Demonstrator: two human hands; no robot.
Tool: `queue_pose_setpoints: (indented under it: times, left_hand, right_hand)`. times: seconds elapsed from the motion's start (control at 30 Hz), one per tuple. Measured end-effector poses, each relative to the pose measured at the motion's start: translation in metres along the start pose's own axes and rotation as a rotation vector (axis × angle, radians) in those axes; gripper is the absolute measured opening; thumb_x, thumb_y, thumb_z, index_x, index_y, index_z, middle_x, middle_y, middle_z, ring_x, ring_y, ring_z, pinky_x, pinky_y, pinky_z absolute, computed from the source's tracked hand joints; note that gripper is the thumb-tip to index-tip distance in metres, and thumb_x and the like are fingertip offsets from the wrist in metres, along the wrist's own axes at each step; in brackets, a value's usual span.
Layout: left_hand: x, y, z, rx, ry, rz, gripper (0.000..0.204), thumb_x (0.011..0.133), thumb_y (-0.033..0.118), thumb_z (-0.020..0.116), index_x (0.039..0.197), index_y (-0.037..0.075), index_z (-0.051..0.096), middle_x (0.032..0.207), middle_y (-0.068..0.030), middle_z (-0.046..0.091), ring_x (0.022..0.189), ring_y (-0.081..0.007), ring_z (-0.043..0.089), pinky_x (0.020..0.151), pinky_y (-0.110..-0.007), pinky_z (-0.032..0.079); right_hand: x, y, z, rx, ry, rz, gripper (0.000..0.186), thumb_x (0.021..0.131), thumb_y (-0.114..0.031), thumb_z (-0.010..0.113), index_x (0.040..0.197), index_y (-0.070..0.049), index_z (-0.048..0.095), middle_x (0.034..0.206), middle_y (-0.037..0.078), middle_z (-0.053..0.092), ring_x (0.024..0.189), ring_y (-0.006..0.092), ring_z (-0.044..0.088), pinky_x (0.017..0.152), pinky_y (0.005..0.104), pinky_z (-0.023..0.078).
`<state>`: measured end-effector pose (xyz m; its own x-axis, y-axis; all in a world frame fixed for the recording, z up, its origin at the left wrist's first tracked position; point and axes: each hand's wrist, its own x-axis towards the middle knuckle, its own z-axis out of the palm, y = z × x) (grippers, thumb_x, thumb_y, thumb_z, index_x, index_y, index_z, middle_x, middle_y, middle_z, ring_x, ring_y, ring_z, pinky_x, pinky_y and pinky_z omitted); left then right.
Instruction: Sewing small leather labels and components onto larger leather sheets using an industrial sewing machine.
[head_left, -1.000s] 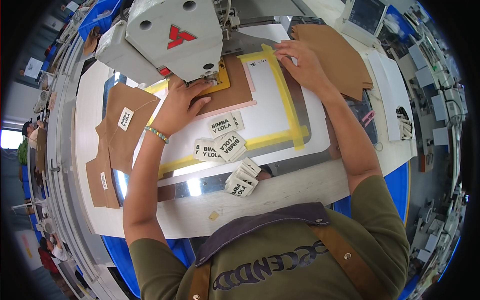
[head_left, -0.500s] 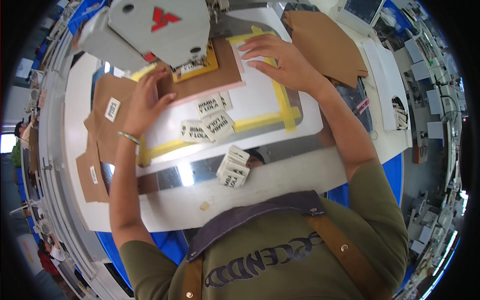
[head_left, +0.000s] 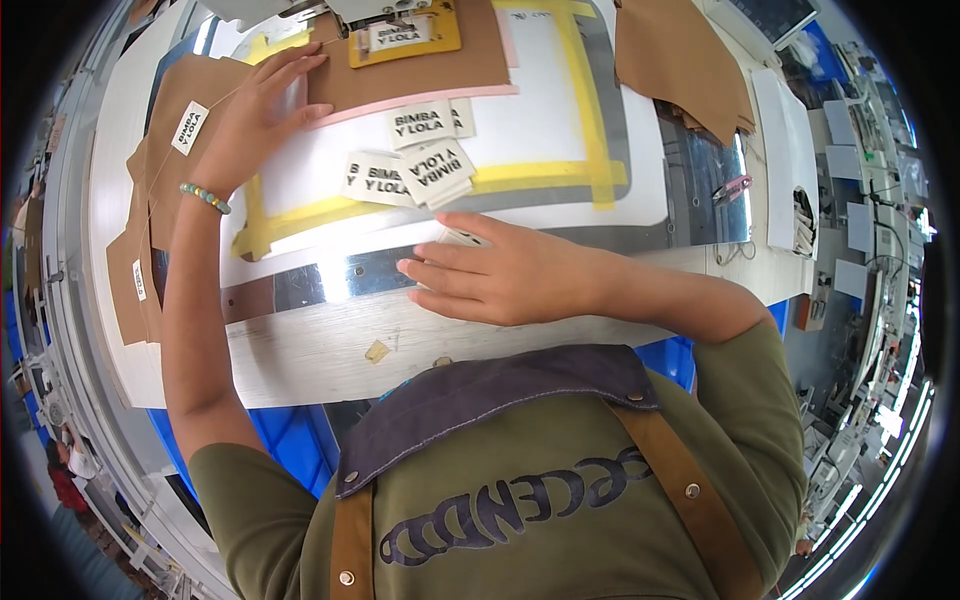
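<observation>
A brown flat panel [head_left: 425,82] with a pink strip along its near edge lies under the sewing machine head [head_left: 345,12]. On it a yellow frame [head_left: 440,42] surrounds a white printed label [head_left: 398,33]. My left hand [head_left: 255,125] rests at the panel's left edge, thumb and fingers apart. Down by the table's near edge, my right hand [head_left: 515,270] reaches over a stack of white labels [head_left: 462,238], fingers stretched out and mostly hiding it. Several loose labels [head_left: 420,125] overlap on the white sheet [head_left: 540,135] between my hands.
Brown pieces [head_left: 215,85] with sewn labels lie at left, a thin thread running across them. More brown panels [head_left: 685,65] are stacked at right, near pink-handled snips [head_left: 732,188]. Yellow tape [head_left: 602,130] borders the white sheet. Blue bins [head_left: 270,440] stand below the table edge.
My right hand has come from the panel's right side down to the label stack near me. My left hand stays by the panel's left edge. The whole view has shifted.
</observation>
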<state>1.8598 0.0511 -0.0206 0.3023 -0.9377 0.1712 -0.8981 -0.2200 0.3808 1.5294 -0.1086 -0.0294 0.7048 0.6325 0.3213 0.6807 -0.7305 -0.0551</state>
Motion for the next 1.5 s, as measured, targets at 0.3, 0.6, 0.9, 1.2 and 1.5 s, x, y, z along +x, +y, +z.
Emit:
queue_pose_setpoints:
  times: [0.3, 0.6, 0.9, 1.2, 1.5]
  left_hand:
    - [0.006, 0.037, 0.008, 0.07, 0.014, 0.149, 0.059, 0.095, 0.026, 0.08, 0.148, 0.006, 0.062, 0.157, -0.0103, 0.058, 0.141, -0.0343, 0.055, 0.117, -0.045, 0.048]
    - [0.009, 0.036, 0.011, 0.108, 0.068, 0.035, 0.07, 0.089, 0.031, 0.085, 0.151, 0.009, 0.061, 0.148, -0.01, 0.06, 0.137, -0.0308, 0.057, 0.116, -0.042, 0.048]
    - [0.026, 0.047, 0.021, -0.14, 0.001, -0.192, 0.032, 0.091, 0.018, 0.084, 0.111, 0.001, 0.067, 0.101, -0.0082, 0.068, 0.092, -0.0278, 0.066, 0.084, -0.04, 0.054]
    - [-0.042, -0.025, -0.005, 0.279, 0.27, -0.153, 0.01, 0.102, 0.011, 0.064, 0.104, 0.002, 0.062, 0.102, -0.0198, 0.068, 0.09, -0.0451, 0.065, 0.077, -0.054, 0.051]
    - [-0.101, -0.112, -0.045, 0.291, 0.223, -0.677, 0.021, 0.105, 0.011, 0.063, 0.123, 0.0, 0.065, 0.119, -0.0227, 0.072, 0.11, -0.0433, 0.069, 0.093, -0.05, 0.055]
  right_hand:
    - [0.017, 0.014, -0.027, -0.177, 0.322, 0.238, 0.037, 0.093, -0.02, 0.067, 0.128, -0.008, 0.071, 0.126, 0.009, 0.072, 0.111, 0.0213, 0.068, 0.102, 0.0445, 0.052]
    - [0.007, 0.021, -0.03, -0.049, -0.035, 0.492, 0.074, 0.099, -0.055, 0.067, 0.148, 0.0, 0.058, 0.158, 0.016, 0.054, 0.15, 0.031, 0.046, 0.127, 0.0581, 0.029]
    - [-0.021, 0.086, -0.067, -0.207, 0.203, 0.663, 0.037, 0.1, -0.03, 0.073, 0.127, -0.004, 0.074, 0.143, 0.013, 0.067, 0.141, 0.0344, 0.056, 0.119, 0.0509, 0.04]
    - [-0.082, 0.084, -0.103, -0.285, 0.248, 0.864, 0.029, 0.097, -0.024, 0.077, 0.119, -0.005, 0.079, 0.138, 0.011, 0.072, 0.135, 0.0333, 0.061, 0.113, 0.0471, 0.047]
    - [-0.148, 0.101, -0.098, -0.507, 0.091, 0.855, 0.041, 0.086, -0.01, 0.077, 0.127, -0.008, 0.074, 0.132, 0.01, 0.073, 0.122, 0.0349, 0.067, 0.105, 0.0492, 0.052]
